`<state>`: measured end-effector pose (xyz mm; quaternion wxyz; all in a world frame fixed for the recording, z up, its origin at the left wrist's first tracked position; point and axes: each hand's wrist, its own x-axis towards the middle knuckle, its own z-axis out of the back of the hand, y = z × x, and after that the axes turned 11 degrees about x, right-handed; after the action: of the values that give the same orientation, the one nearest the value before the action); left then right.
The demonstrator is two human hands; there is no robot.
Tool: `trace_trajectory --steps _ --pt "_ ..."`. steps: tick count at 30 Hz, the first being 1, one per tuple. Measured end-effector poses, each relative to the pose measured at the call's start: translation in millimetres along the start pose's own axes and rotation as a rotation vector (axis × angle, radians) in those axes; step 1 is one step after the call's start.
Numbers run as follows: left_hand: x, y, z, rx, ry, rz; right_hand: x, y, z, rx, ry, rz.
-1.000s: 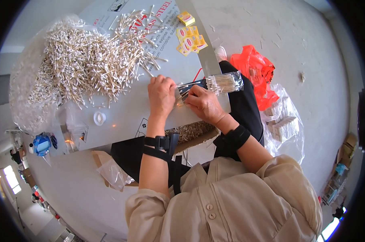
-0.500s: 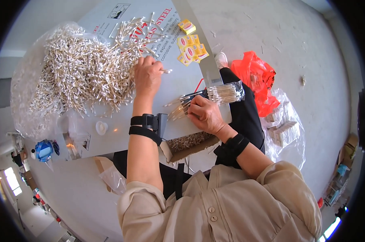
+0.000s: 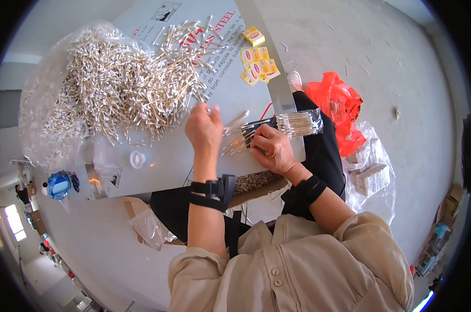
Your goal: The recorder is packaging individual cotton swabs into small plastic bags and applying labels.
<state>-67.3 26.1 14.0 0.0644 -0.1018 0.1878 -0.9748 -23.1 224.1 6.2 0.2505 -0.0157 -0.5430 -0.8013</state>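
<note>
My right hand point(image 3: 273, 150) is closed on a few cotton swabs, its fingers curled over them at the edge of a dark flat piece point(image 3: 252, 127). Beyond those fingers, a row of cotton swabs point(image 3: 298, 125) lies side by side, partly in clear plastic. Several loose swabs point(image 3: 236, 124) lie between my two hands. My left hand point(image 3: 204, 130) hovers over the table just right of a large heap of cotton swabs point(image 3: 126, 83). Its fingers are curled and smeared by motion, so I cannot make out whether anything is in them.
Clear plastic point(image 3: 35, 104) wraps the heap's left side. Yellow printed cards point(image 3: 259, 66) and a small yellow box point(image 3: 253, 36) lie near the table's right edge. A cardboard box of swabs point(image 3: 256, 183) sits below the front edge. Red point(image 3: 331, 96) and clear bags point(image 3: 373, 171) stand right.
My left hand has left the heap's edge and come nearer to me; the swabs sticking out of it no longer show there. More swabs lie beside my right hand, which stays in place.
</note>
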Motion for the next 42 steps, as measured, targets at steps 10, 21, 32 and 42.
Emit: trace_trajectory --steps 10,21,32,42 --pt "45.8 5.7 11.0 0.369 0.156 0.36 -0.1 0.6 -2.1 0.014 -0.007 -0.003" --pt "8.7 9.6 23.5 0.031 0.348 0.212 1.1 1.4 -2.6 0.015 0.006 0.005" --pt "0.4 55.1 19.3 0.193 0.057 0.192 0.3 2.0 -1.4 0.022 0.005 0.0" --pt "12.1 -10.8 1.9 0.063 0.2 -0.095 -0.6 -0.7 -2.4 0.017 -0.02 0.02"
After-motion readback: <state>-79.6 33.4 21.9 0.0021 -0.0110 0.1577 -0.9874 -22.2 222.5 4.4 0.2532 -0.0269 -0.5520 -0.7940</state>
